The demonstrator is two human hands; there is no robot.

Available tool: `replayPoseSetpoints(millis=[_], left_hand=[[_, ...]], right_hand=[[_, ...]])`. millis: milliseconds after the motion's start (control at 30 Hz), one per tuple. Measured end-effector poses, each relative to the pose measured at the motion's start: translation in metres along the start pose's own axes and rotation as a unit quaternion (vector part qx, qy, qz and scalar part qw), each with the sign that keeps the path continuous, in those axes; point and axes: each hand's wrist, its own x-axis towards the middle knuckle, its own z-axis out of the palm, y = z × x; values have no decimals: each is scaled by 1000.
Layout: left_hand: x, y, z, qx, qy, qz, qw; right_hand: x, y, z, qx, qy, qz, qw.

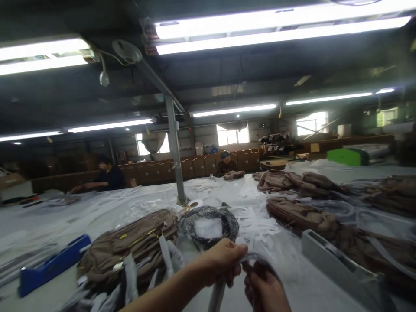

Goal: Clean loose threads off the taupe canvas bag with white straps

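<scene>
My left hand (225,260) and my right hand (264,286) meet low in the middle of the head view, both pinching a thin grey-white strap (217,295) that hangs down between them. Just left of my forearm lies a stack of brown bags (130,247) with several grey straps draped over them. Beyond my hands sits a dark patterned round hat or bowl (208,223) with white material inside.
A blue tool (53,264) lies at the left on the large white table (97,212). A grey tape dispenser (338,264) and more brown bags (302,216) are at the right. A metal post (175,160) rises mid-table. Two people (108,177) sit at the far side.
</scene>
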Motion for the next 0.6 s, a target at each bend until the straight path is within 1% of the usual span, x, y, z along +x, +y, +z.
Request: replayPoseSetpoints(millis=[67, 167, 233, 300, 367, 433, 467, 533, 600], left_hand=[[-6, -1, 1, 11, 13, -9, 1000], [-9, -1, -2, 3, 15, -23, 1000], [-8, -1, -4, 0, 10, -38, 999], [-5, -1, -6, 1, 13, -59, 998], [-2, -1, -6, -6, 18, -80, 997], [1, -2, -4, -22, 4, -99, 995], [2, -3, -2, -31, -3, -102, 994], [3, -3, 3, -45, -7, -85, 995], [4, -3, 7, -62, 11, -54, 997]], right_hand=[[4, -7, 10, 25, 17, -6, 1000], [9, -10, 15, 18, 7, -56, 998], [11, -8, 11, -23, -10, -85, 996], [13, -6, 4, -73, -17, -94, 993], [12, -6, -3, -108, -6, -96, 989], [10, -9, -8, -132, 9, -104, 986], [9, -10, -9, -138, 17, -110, 984], [8, -13, -11, -144, 33, -124, 981], [8, -16, -12, -137, 39, -132, 981]])
